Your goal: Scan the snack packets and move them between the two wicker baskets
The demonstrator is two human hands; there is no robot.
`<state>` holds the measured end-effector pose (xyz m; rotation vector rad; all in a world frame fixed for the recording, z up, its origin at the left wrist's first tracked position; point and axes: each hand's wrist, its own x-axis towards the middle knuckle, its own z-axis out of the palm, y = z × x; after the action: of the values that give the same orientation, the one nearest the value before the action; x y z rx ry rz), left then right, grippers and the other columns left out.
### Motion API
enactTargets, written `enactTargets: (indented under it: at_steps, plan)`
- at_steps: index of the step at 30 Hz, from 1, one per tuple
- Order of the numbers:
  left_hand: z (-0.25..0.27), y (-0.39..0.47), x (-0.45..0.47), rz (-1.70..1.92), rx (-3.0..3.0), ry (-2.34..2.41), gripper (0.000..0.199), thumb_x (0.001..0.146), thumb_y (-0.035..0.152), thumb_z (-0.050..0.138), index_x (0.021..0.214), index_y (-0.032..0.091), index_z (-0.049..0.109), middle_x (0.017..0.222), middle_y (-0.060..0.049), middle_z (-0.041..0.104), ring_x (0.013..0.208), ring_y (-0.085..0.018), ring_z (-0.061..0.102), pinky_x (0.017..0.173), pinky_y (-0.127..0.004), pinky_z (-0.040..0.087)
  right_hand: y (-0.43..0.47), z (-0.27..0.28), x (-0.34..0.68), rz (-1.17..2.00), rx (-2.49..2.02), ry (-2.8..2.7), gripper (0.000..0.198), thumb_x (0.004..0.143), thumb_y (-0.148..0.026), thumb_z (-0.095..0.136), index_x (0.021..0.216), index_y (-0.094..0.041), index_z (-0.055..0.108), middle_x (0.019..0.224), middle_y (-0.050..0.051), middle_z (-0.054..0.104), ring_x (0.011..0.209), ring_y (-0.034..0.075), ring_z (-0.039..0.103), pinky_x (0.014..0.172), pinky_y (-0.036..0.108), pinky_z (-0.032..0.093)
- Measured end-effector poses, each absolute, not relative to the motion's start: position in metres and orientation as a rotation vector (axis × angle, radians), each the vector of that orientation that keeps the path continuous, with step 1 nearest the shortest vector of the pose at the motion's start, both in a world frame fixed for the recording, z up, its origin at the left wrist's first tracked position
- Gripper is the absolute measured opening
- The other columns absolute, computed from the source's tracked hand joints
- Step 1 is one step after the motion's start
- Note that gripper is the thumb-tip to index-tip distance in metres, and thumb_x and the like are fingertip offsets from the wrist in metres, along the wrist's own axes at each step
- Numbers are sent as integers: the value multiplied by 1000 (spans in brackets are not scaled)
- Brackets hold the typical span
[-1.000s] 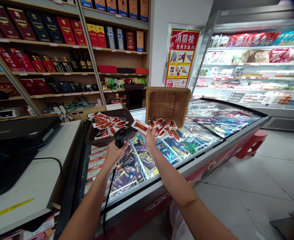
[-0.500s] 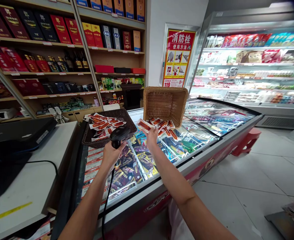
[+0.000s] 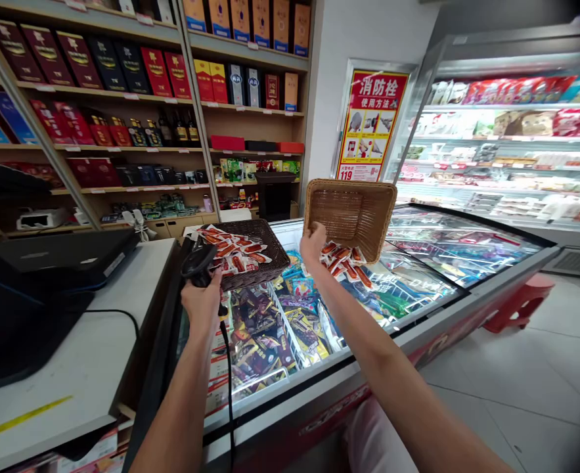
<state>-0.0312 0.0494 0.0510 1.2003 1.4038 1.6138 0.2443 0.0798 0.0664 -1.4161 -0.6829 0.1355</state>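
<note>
My left hand (image 3: 201,303) is wrapped round the handle of a black barcode scanner (image 3: 198,263), whose cord hangs down over the freezer edge. Just beyond it sits a dark brown basket (image 3: 274,256) holding several packaged sausages (image 3: 235,248). At the left rim of a tan wicker basket (image 3: 351,213), my right hand (image 3: 312,244) has its fingers curled over the edge. That basket is tipped on its side, its opening facing me. Several more sausage packs (image 3: 346,261) lie at its mouth on the freezer glass, partly hidden by my right hand and wrist.
Under the baskets, a glass-topped chest freezer (image 3: 402,328) shows wrapped ice creams inside. A white counter (image 3: 136,282) with black equipment stands at left. Behind are shelves of boxes (image 3: 156,72); a red stool (image 3: 521,302) and a refrigerated display (image 3: 506,151) are at right.
The sausage pack that my right hand held is no longer seen in it; that hand is now at the tan basket's rim. The scanner has swung left, away from the sausages. The view has shifted left.
</note>
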Motion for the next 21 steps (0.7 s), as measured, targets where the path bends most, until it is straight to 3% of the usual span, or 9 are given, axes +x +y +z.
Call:
enactTargets:
  at_steps: [3,6,10,14,17,21]
  plan:
    - [50,61,-49,1670,1086,1452,35,69,46,77,85,19,61,56,3,53,46,-15,52,45,-27,42,114,70,190,233,-1477,-1101,26,95,-16,47,117,-20,61,127,10,64,120,23,60,113,40,44]
    - [46,66,-54,1651,1054,1465,35,71,47,76,86,19,61,55,4,53,45,-15,51,45,-28,43,155,76,133,327,-1632,-1434,20,93,-18,55,112,-18,62,130,14,62,123,26,59,110,38,43]
    - [36,67,-50,1638,1125,1490,35,74,49,74,87,19,63,55,3,54,46,-16,54,47,-29,44,199,80,81,416,-1812,-1407,42,91,-32,68,127,-15,53,144,21,54,135,33,51,110,46,42]
    - [31,67,-47,1610,1188,1482,36,77,51,71,90,19,65,54,2,55,46,-18,57,47,-29,44,215,77,67,475,-1935,-1386,65,70,-33,90,122,-14,56,138,24,60,140,37,45,110,50,41]
    - [31,66,-46,1597,1183,1475,36,78,51,71,92,19,66,53,2,55,46,-19,58,47,-29,44,214,71,73,391,-1864,-1497,60,63,-23,91,114,-15,62,138,21,61,135,34,51,110,45,44]
    - [32,65,-44,1588,1153,1463,34,77,49,71,91,19,64,54,2,56,46,-18,57,46,-28,43,200,71,92,377,-1684,-1527,45,65,-21,88,104,-20,67,122,8,72,119,26,64,105,37,48]
